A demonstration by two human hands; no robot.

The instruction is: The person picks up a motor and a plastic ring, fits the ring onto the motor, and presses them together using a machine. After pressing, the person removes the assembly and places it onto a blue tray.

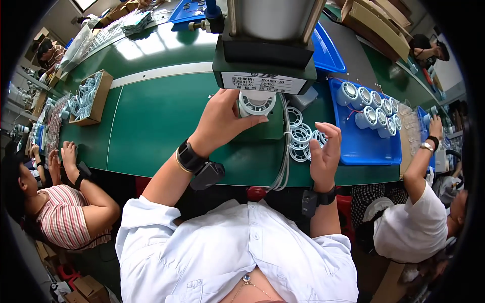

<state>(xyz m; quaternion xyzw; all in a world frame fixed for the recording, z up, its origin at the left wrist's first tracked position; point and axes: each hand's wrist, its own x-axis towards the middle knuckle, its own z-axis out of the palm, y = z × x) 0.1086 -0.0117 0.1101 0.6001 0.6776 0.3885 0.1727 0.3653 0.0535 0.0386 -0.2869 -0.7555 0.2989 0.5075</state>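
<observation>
Under the head of a bench press (268, 58), a round white fan-like housing with a slotted ring top (257, 107) stands on the press base. My left hand (217, 121) wraps around its left side, thumb along the near edge and fingers mostly hidden behind. To the right, my right hand (326, 156) is raised with thumb and fingers apart, holding nothing. Beside it on the green bench lie several loose pale slotted rings (301, 134), partly hidden by that hand.
A blue tray (348, 154) on the right holds several white cylindrical units (370, 117) with wires. Grey cables (285, 161) run down the bench's near edge by a red knob (256, 193). A cardboard box (104, 96) of rings stands left. Co-workers sit on both sides.
</observation>
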